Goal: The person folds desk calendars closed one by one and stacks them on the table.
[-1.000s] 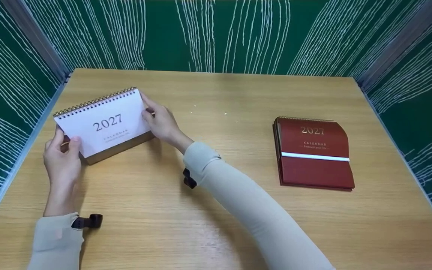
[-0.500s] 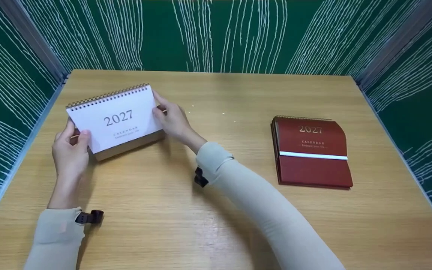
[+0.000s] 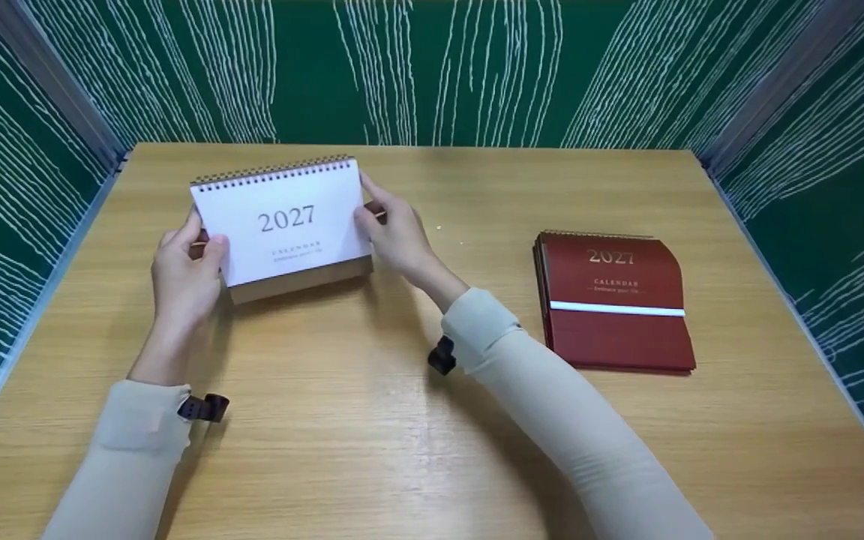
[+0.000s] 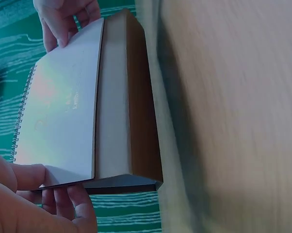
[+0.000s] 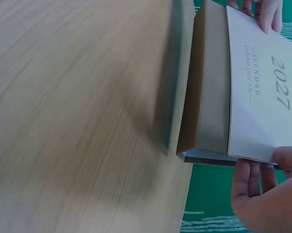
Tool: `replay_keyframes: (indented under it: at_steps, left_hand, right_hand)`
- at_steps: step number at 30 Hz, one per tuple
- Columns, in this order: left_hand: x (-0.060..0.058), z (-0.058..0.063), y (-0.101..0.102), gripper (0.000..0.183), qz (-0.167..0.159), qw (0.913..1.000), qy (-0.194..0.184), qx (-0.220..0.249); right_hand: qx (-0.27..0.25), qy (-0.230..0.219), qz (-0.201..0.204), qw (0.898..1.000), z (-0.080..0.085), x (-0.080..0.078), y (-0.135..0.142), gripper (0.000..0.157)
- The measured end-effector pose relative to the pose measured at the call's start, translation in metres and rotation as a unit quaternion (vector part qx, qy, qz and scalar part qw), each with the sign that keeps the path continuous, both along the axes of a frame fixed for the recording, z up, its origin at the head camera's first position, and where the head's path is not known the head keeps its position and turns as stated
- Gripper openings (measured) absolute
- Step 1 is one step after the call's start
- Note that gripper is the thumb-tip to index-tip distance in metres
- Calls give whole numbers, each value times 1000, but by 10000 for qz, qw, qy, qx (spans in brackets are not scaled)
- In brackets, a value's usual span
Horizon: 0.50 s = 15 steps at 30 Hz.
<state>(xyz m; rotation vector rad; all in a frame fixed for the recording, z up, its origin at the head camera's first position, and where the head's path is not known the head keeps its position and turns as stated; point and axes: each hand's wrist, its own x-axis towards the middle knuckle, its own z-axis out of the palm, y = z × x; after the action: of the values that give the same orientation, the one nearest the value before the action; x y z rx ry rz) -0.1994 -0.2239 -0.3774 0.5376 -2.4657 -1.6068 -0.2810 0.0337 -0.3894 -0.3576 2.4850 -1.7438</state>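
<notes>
A white desk calendar marked 2027, spiral-bound along its top edge on a brown easel base, is held between both hands. My left hand pinches its left side, thumb on the front page and fingers behind. At the opposite side my right hand grips it the same way. In the left wrist view the calendar stands tilted with its folded base spread below the pages. The right wrist view shows the base's lower edge close over the table, above a shadow.
A red 2027 calendar with a white band lies to the right on the wooden table. Tiny white specks dot the tabletop near the right hand. Green walls with white wavy lines enclose the back and sides.
Both hands have carried the white calendar to the right and slightly farther back, turning it more level with the table's back edge. The red calendar stays on the table.
</notes>
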Motion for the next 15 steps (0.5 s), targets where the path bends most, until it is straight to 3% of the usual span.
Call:
replay_keyframes:
  at_steps: [8,15]
  left_hand:
    - [-9,7,29,58,-654,9974,289,-6]
    - [-19,12,59,61,-1062,9931,339,353]
  right_hand:
    - [-230,-9,-178,9996,6,8,45,61]
    - [-354,9,-167,9992,10,16,91,62]
